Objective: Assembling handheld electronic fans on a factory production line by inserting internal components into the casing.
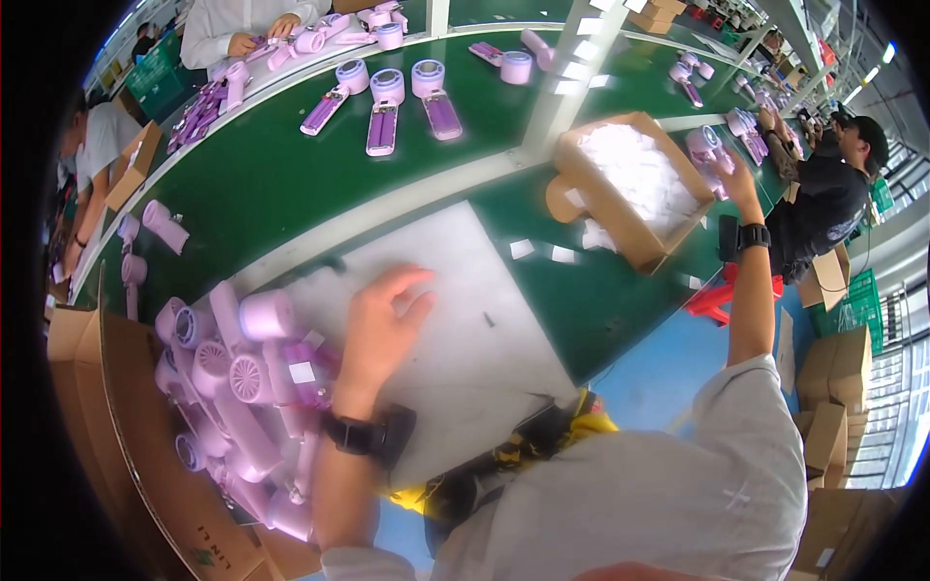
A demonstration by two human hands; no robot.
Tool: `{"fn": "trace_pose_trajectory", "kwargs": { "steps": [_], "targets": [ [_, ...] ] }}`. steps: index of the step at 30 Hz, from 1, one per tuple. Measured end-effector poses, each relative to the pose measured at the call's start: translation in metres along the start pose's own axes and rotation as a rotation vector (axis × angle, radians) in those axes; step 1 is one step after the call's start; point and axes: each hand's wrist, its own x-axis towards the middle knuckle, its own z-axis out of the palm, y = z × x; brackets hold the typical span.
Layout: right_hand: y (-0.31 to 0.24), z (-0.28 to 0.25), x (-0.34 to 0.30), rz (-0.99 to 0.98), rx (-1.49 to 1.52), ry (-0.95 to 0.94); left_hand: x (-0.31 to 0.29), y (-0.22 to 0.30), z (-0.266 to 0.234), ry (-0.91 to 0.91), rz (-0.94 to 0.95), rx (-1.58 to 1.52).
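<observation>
Hovering left hand (380, 324): above the whitish mat (465, 266), fingers loosely curled, thumb apart from index, nothing grasped.
Fan pile: lilac handheld fans (242, 416) heaped just left of the left wrist, heads and handles crossing; probably kept there for short reach. One bears a white slip (302, 372).
Open carton (145, 465): flanks the pile's left side, perhaps acting as a stop; from where I stand, cannot tell whether some fans lie inside.
Slip box: lidless cardboard box (605, 230) loaded with white paper slips (635, 169), likely uncovered for free picking; a few lie strewn on the green worktop (581, 320).
Outstretched right hand (742, 186): beyond the box's right end, fingers at a single lilac fan (705, 143); contact looks likely, but cannot tell whether they close on it.
Beyond the white rail (387, 215): three spaced fans (385, 111), handles pointing nearward, an arrangement seemingly suited to lifting one at a time.
Far bench: co-worker in white sleeves (218, 34), both hands among more fans.
</observation>
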Motion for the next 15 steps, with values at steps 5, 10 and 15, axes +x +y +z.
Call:
{"fn": "trace_pose_trajectory", "kwargs": {
  "steps": [5,10,15],
  "targets": [
    [0.007,0.04,-0.031,-0.132,0.083,-0.011,-0.003,-0.004,-0.003,0.005,0.009,0.029],
    [-0.02,0.038,-0.015,0.253,-0.106,-0.174,-0.005,-0.006,-0.005,0.008,0.007,0.022],
    [-0.031,0.02,-0.005,0.494,0.292,0.045,-0.004,-0.002,-0.003,-0.009,-0.025,0.004]
  ]
}}
